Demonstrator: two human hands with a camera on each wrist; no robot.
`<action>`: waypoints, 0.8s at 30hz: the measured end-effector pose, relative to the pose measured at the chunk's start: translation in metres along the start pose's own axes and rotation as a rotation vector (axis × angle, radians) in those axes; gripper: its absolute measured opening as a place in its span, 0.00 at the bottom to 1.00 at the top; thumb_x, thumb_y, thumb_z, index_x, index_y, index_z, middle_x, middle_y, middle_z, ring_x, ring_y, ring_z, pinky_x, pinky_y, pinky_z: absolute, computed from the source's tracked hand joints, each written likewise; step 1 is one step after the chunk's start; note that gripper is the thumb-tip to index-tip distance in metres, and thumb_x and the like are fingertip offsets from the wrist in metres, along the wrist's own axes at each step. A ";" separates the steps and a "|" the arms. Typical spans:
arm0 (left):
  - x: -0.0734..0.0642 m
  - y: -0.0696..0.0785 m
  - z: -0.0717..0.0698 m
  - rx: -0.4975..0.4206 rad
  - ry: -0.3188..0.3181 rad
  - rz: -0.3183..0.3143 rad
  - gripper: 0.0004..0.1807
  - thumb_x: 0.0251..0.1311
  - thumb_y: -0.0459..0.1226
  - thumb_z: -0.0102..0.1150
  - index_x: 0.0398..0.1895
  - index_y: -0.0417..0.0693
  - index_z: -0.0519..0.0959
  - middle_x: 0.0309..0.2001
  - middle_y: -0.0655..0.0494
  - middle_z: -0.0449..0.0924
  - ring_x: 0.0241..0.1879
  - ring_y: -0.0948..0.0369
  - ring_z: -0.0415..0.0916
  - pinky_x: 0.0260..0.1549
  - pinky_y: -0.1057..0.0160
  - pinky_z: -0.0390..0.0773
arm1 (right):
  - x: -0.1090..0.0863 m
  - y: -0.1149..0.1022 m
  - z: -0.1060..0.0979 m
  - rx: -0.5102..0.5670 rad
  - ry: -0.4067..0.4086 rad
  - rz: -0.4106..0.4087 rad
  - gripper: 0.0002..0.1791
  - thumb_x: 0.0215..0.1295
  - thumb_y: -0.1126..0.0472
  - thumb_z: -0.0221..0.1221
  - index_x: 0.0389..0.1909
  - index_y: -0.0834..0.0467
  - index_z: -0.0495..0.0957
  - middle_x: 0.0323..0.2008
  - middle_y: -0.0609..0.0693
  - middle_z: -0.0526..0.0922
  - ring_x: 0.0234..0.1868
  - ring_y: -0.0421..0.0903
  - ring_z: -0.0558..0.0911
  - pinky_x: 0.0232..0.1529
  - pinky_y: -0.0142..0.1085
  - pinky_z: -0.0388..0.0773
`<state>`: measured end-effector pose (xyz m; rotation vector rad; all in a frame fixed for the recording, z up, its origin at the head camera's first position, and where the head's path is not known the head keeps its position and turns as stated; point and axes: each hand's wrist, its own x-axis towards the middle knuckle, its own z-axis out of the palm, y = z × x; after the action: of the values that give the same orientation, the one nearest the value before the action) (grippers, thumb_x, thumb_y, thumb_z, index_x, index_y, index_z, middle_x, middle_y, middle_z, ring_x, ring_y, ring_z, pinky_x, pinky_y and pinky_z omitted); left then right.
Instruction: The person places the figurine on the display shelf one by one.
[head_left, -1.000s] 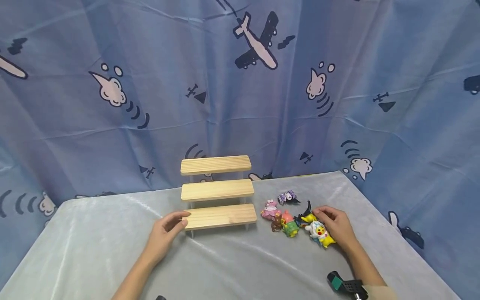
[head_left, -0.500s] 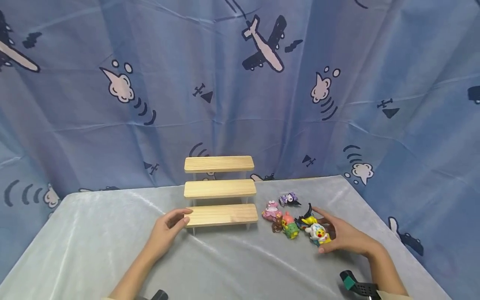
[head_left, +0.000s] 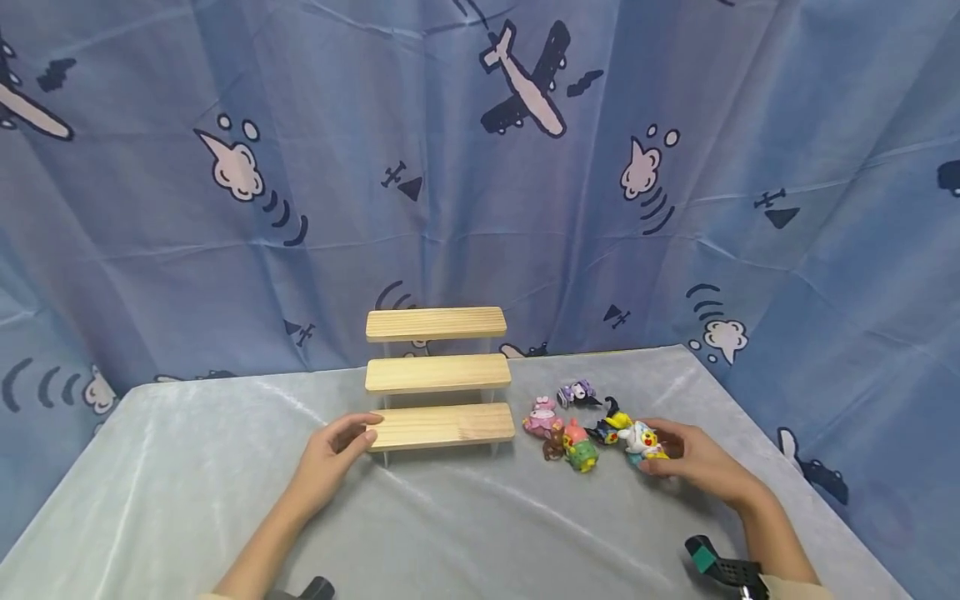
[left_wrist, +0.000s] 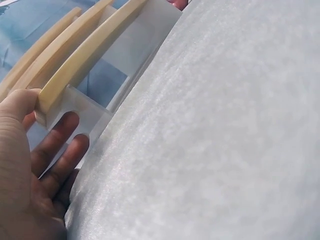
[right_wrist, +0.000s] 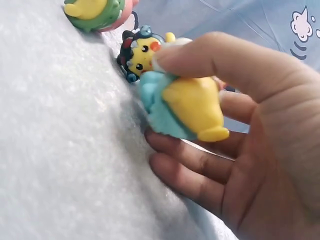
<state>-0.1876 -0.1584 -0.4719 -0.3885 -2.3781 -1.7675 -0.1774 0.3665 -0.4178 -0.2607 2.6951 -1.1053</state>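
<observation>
A three-tier display stand (head_left: pixel 442 427) with pale wooden boards stands mid-table in the head view. My left hand (head_left: pixel 327 461) pinches the left end of its lowest board; in the left wrist view the thumb lies at the board's end (left_wrist: pixel 50 97), with two fingers beside the clear side panel (left_wrist: pixel 82 100). On the right, my right hand (head_left: pixel 701 462) holds a yellow figurine (head_left: pixel 639 439) with a white hood and light blue garment between thumb and fingers. Its lower body (right_wrist: pixel 195 107) shows in the right wrist view, while the thumb covers part of the hood.
Left of the held figurine lie a black-and-yellow figurine (head_left: pixel 611 423), a green-and-pink one (head_left: pixel 581 450), a small brown one (head_left: pixel 553 445) and a pink one (head_left: pixel 542 418). Behind them is a purple-and-white figurine (head_left: pixel 576 393). A blue patterned curtain (head_left: pixel 480 208) hangs behind the table.
My right hand has spread round the hooded figurine from the right and now grips it, shifting it slightly back and tilting it. My left hand stays at the board's end.
</observation>
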 end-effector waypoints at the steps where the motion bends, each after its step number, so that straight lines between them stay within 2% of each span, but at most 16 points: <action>1: 0.000 0.000 0.000 -0.001 -0.001 -0.001 0.13 0.70 0.40 0.60 0.53 0.48 0.83 0.55 0.48 0.85 0.48 0.74 0.79 0.48 0.73 0.77 | 0.000 0.000 0.000 0.013 0.016 0.009 0.41 0.63 0.55 0.67 0.72 0.67 0.64 0.67 0.71 0.71 0.60 0.66 0.79 0.49 0.41 0.80; 6: 0.001 0.003 0.000 -0.019 -0.001 -0.006 0.13 0.70 0.40 0.60 0.54 0.46 0.83 0.54 0.47 0.85 0.46 0.73 0.79 0.47 0.73 0.77 | 0.000 0.001 0.000 0.075 0.096 0.007 0.41 0.64 0.58 0.67 0.73 0.67 0.61 0.69 0.72 0.68 0.60 0.68 0.79 0.45 0.36 0.79; 9: 0.001 0.004 -0.001 -0.026 -0.007 -0.003 0.13 0.71 0.40 0.59 0.54 0.46 0.83 0.53 0.47 0.85 0.45 0.73 0.79 0.46 0.72 0.77 | 0.001 0.003 0.001 0.072 0.148 -0.010 0.39 0.64 0.58 0.67 0.72 0.66 0.64 0.65 0.67 0.73 0.57 0.54 0.82 0.44 0.32 0.79; 12: 0.000 0.004 -0.001 -0.026 -0.011 -0.004 0.13 0.71 0.40 0.59 0.54 0.46 0.83 0.54 0.47 0.85 0.45 0.73 0.79 0.47 0.72 0.77 | 0.002 0.003 0.002 0.089 0.182 -0.027 0.37 0.63 0.59 0.68 0.71 0.64 0.67 0.59 0.55 0.79 0.52 0.36 0.80 0.44 0.30 0.78; 15: -0.001 0.004 -0.001 -0.024 -0.010 -0.006 0.13 0.71 0.40 0.59 0.54 0.46 0.83 0.54 0.47 0.85 0.46 0.73 0.79 0.48 0.72 0.77 | 0.002 0.002 0.002 0.129 0.190 -0.032 0.37 0.62 0.59 0.69 0.70 0.64 0.66 0.53 0.43 0.79 0.45 0.28 0.78 0.42 0.30 0.78; 18: -0.001 0.003 -0.001 -0.018 -0.008 -0.012 0.13 0.71 0.40 0.59 0.54 0.46 0.83 0.54 0.47 0.85 0.46 0.73 0.80 0.48 0.72 0.77 | 0.004 0.001 0.004 0.141 0.184 -0.009 0.39 0.61 0.59 0.69 0.71 0.62 0.65 0.55 0.45 0.78 0.48 0.34 0.79 0.44 0.33 0.78; 21: -0.001 0.002 0.000 -0.019 -0.004 -0.019 0.13 0.71 0.40 0.59 0.54 0.47 0.83 0.55 0.47 0.85 0.47 0.73 0.80 0.48 0.72 0.77 | 0.005 0.000 0.005 0.135 0.163 0.011 0.41 0.61 0.58 0.69 0.73 0.62 0.63 0.66 0.60 0.73 0.64 0.53 0.75 0.60 0.49 0.75; 23: 0.000 0.001 0.000 -0.024 -0.002 -0.022 0.13 0.71 0.40 0.60 0.54 0.47 0.83 0.54 0.48 0.85 0.46 0.73 0.80 0.48 0.72 0.77 | 0.006 0.000 0.006 0.133 0.153 0.013 0.42 0.61 0.58 0.69 0.74 0.63 0.62 0.71 0.66 0.66 0.70 0.64 0.67 0.63 0.61 0.69; 24: 0.000 0.001 0.001 -0.026 -0.003 -0.025 0.13 0.70 0.40 0.60 0.54 0.47 0.83 0.54 0.48 0.85 0.46 0.73 0.80 0.48 0.72 0.77 | 0.006 0.001 0.007 0.129 0.153 0.013 0.42 0.60 0.59 0.70 0.73 0.62 0.62 0.72 0.65 0.65 0.70 0.64 0.66 0.63 0.61 0.69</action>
<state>-0.1874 -0.1575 -0.4712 -0.3673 -2.3747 -1.8115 -0.1814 0.3613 -0.4237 -0.1416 2.7364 -1.3392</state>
